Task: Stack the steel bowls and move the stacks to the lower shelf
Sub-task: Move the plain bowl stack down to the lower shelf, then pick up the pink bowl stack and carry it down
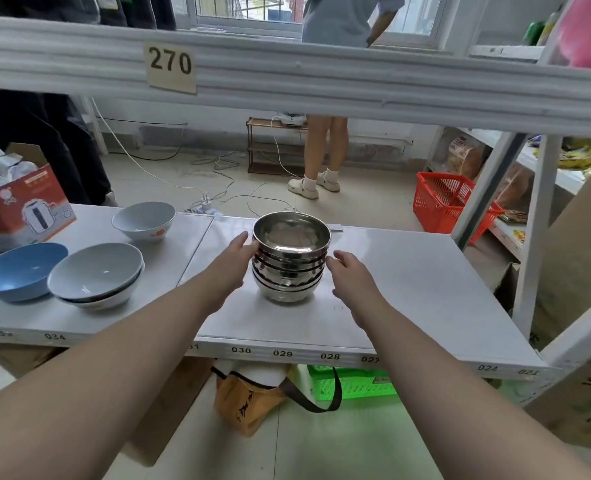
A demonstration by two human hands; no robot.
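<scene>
A stack of several steel bowls (pixel 289 263) stands on the white shelf (pixel 425 289) near its middle. My left hand (pixel 233 263) rests flat against the stack's left side, fingers touching the upper bowls. My right hand (pixel 351 275) is at the stack's right side, fingertips at the rim edges, palm a little apart from the bowls. Both hands have spread fingers and neither wraps around the stack.
Left on the shelf sit a blue bowl (pixel 20 270), two nested grey bowls (pixel 96 275), a pale bowl (pixel 144 220) and a red box (pixel 23 206). An upper shelf beam (pixel 321 81) crosses overhead. A person (pixel 321 154) stands behind. A red basket (pixel 443 199) is at right. A bag (pixel 249 400) and green crate (pixel 352 382) lie below.
</scene>
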